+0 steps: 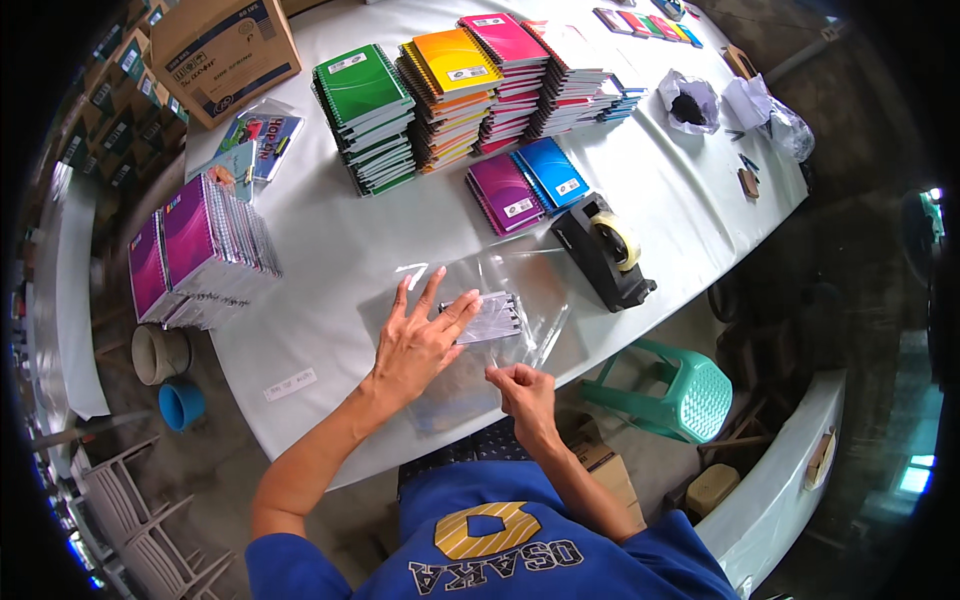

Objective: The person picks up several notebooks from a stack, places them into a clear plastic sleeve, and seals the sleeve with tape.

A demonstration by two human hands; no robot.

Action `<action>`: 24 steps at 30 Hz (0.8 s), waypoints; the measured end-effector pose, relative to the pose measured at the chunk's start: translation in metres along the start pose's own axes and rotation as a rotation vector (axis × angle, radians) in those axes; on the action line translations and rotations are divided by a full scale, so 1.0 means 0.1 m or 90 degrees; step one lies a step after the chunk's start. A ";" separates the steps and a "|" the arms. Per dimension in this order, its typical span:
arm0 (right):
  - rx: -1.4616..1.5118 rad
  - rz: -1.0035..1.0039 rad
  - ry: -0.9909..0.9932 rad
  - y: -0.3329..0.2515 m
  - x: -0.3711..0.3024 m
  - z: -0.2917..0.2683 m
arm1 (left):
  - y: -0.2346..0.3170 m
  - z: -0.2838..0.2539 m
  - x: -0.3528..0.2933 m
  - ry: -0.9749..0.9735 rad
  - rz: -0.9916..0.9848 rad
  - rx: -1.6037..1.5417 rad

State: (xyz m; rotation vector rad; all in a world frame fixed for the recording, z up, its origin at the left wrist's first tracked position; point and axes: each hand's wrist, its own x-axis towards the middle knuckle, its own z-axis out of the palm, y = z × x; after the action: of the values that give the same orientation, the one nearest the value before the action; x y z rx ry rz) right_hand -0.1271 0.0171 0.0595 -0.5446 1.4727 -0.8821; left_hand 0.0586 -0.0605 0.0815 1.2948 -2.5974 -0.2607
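A sheet of clear plastic, perhaps a bag, [535, 275] lies spread on the table in front of me. On or inside it rests a small pale rectangular bundle with dark marks along one end [492, 318]; I cannot tell its kind. My left hand [415, 338] lies over the plastic with fingers stretched out and apart, the fingertips pressing on the bundle's left side. At the near edge, my right hand [527, 396] pinches the clear plastic between thumb and fingers. A black tape dispenser [580, 245] with a clear roll stands just beyond, to the right.
Spiral notebooks stand in tall stacks, green [362, 85], yellow [455, 60] and pink [503, 38], along the far side. Purple notebooks [190, 235] are piled at left. A purple [500, 185] and a blue notebook [548, 170] lie ahead. A green stool [690, 390] stands at right.
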 end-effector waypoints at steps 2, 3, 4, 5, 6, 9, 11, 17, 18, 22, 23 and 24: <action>0.034 -0.035 -0.007 -0.23 -0.19 0.05 | -0.01 0.00 -0.02 -0.012 0.007 -0.010; 0.035 -0.030 -0.006 -0.37 -0.24 0.10 | -0.01 0.00 -0.04 -0.013 0.003 0.000; 0.040 -0.062 -0.017 -0.54 -0.27 0.16 | -0.01 -0.03 -0.03 -0.010 0.003 0.014; 0.044 -0.094 -0.024 -0.64 -0.23 0.19 | -0.01 -0.03 -0.02 -0.009 0.010 0.013; 0.035 -0.130 -0.015 -0.67 -0.17 0.28 | -0.01 -0.03 -0.03 -0.011 0.005 0.009; 0.046 -0.098 0.010 -0.53 0.03 0.32 | 0.02 -0.03 -0.01 -0.006 0.007 0.002; 0.007 -0.069 -0.004 -0.27 0.12 0.21 | 0.02 -0.02 -0.01 -0.003 0.001 -0.001; -0.015 -0.035 0.045 -0.12 0.14 0.23 | 0.00 -0.01 -0.02 -0.008 -0.004 -0.003; -0.009 -0.055 0.052 -0.07 0.15 0.23 | -0.02 -0.02 -0.01 -0.023 0.002 0.009; 0.011 -0.104 0.047 0.05 0.18 0.22 | -0.06 -0.10 0.10 -0.063 -0.024 -0.126; 0.011 -0.103 0.046 0.07 0.18 0.23 | -0.06 -0.07 0.16 -0.064 -0.026 -0.126; -0.007 -0.130 0.051 0.08 0.19 0.24 | -0.04 0.00 0.23 -0.075 -0.065 -0.179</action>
State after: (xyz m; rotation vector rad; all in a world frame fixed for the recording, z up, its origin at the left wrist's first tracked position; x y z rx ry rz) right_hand -0.1048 0.0021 0.0427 -0.6831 1.5131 -1.0670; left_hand 0.0483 -0.0818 0.0830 1.3459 -2.4752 -0.7122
